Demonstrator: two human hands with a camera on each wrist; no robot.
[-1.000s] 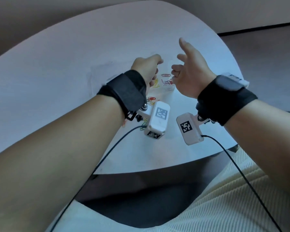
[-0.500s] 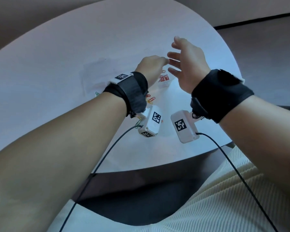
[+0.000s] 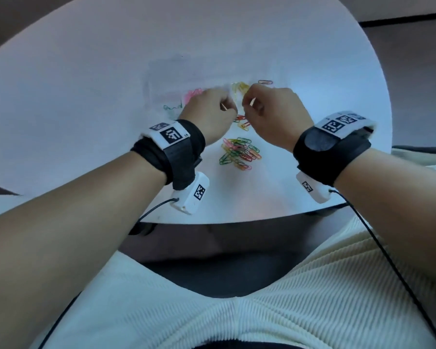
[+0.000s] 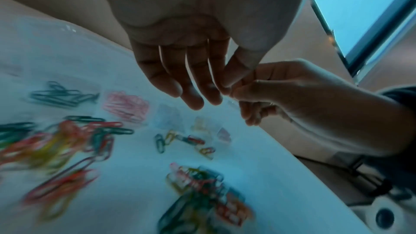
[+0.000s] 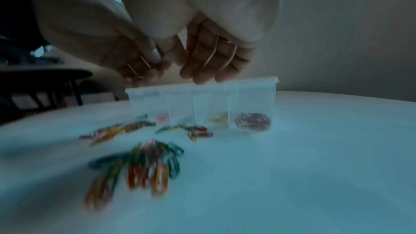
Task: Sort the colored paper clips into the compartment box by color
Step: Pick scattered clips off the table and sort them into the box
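A clear compartment box (image 3: pixel 161 71) (image 5: pixel 252 95) stands on the white table, with green (image 4: pixel 63 95), pink (image 3: pixel 193 94), yellow (image 3: pixel 239 88) and dark red clips (image 5: pixel 252 122) in separate cells. Between the box and me lies a mixed pile of loose clips (image 3: pixel 239 153) (image 5: pixel 146 163), and a smaller cluster (image 3: pixel 242 122) (image 4: pixel 184 140) lies closer to the box. My left hand (image 3: pixel 228 107) (image 4: pixel 223 84) and right hand (image 3: pixel 248 102) (image 5: pixel 162 58) meet above that cluster. Thumb and forefinger of each pinch the same small item, apparently a clip, mostly hidden by the fingers.
Another spread of loose clips (image 4: pixel 56 145) (image 5: pixel 112 131) lies left of the main pile. One red clip (image 3: pixel 265 82) sits on the table right of the box. The table edge (image 3: pixel 237 222) runs close to my lap, and cables trail from both wrist cameras.
The right hand, spread open beside the box before, has curled and come down. Both hands have drawn back toward me and joined fingertip to fingertip above the loose clips.
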